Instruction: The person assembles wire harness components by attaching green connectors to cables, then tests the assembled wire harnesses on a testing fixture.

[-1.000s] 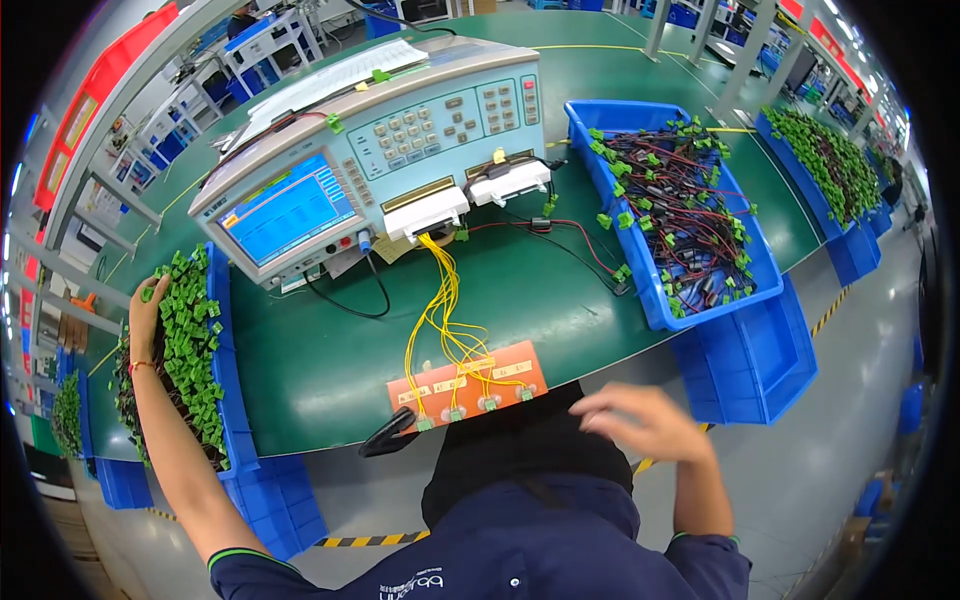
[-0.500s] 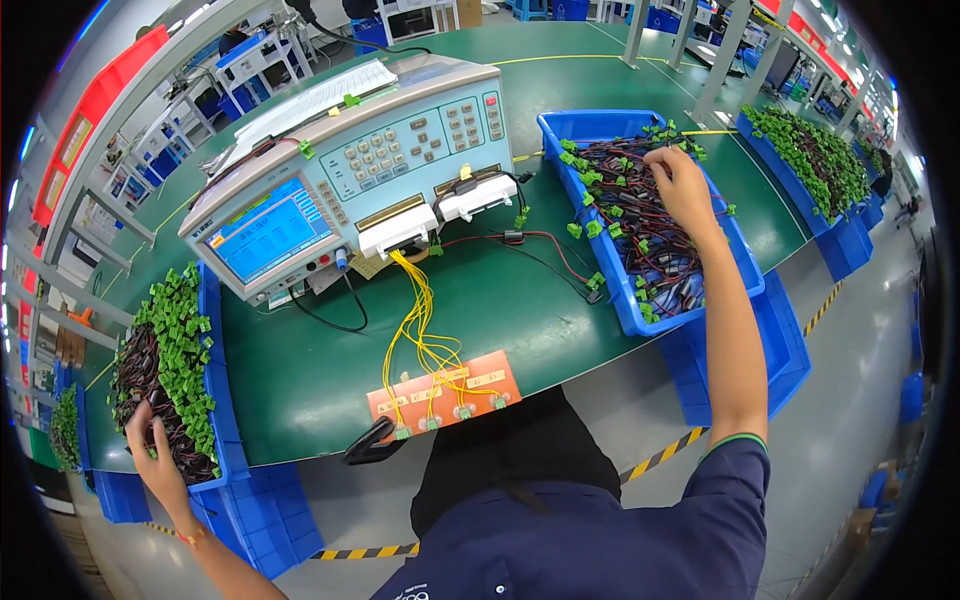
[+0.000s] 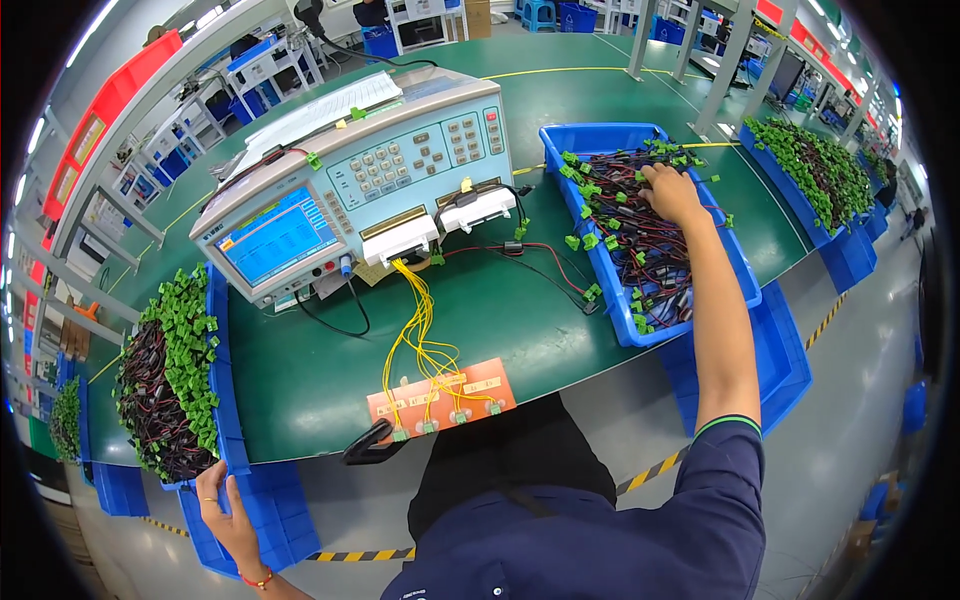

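Observation:
My right hand (image 3: 672, 195) reaches into the blue tray (image 3: 612, 290) on the right, fingers curled down among red-and-black cables (image 3: 640, 225) with green connectors. What its fingertips grip is hidden. My left hand (image 3: 228, 515) is at the near end of the left blue tray (image 3: 228, 400), thumb and fingers apart, fingertips by the rim, nothing visible in it. That tray is heaped with dark cables (image 3: 155, 390) and green connectors (image 3: 190, 350). Between the hands lies an orange board (image 3: 440, 398) with green sockets, joined by yellow wires (image 3: 412, 325) to a bench tester (image 3: 360, 180).
A cable with a small black block (image 3: 513, 248) lies between tester and right tray. A black clamp handle (image 3: 368, 443) juts over the table's front edge. Papers (image 3: 310, 115) rest on the tester. Another full tray (image 3: 815, 170) stands far right; blue bins (image 3: 740, 360) sit below the table.
My left hand has drawn back from the heaped cables to the tray's near end. My right hand has shifted slightly left and lower into the cables. The view has moved a little.

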Available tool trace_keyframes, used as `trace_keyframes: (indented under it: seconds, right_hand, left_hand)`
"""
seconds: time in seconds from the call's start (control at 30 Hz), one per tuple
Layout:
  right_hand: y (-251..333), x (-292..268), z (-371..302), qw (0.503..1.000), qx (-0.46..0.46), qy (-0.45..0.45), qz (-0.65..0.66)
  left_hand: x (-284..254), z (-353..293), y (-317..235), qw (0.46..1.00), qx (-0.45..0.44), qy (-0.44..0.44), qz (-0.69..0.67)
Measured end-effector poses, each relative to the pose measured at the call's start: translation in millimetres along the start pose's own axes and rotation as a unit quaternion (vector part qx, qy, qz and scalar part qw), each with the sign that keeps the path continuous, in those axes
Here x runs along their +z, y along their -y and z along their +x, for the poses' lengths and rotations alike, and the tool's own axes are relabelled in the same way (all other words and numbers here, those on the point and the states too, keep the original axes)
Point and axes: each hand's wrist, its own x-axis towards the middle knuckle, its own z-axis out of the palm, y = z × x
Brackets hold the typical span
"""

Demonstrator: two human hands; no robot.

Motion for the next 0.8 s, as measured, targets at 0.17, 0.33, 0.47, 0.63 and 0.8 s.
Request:
trace_keyframes:
  seconds: [0.17, 0.33, 0.47, 0.63, 0.8]
  right_hand:
    - [-7.3, -34.6, -34.3, 0.969, -0.008, 0.024, 0.246]
    - [7.4, -83.3, -84.3, 0.960, -0.086, 0.082, 0.253]
    - [14.0, -127.7, -107.4, 0.900, -0.075, 0.218, 0.371]
    - [-6.7, -94.4, -63.4, 0.919, -0.026, -0.070, 0.386]
    - [-21.5, -17.4, -35.7, 0.948, -0.061, 0.049, 0.308]
  left_hand:
    - [7.5, 9.8, -15.7, 0.999, 0.038, -0.003, -0.007]
    - [15.4, 6.7, -23.1, 0.998, 0.052, -0.010, -0.040]
    - [25.6, 3.1, -30.9, 0.997, 0.063, -0.001, -0.045]
    - [38.5, -2.4, -46.6, 0.994, 0.069, 0.014, -0.079]
    - [36.8, -12.3, -47.6, 0.994, 0.076, 0.014, -0.083]
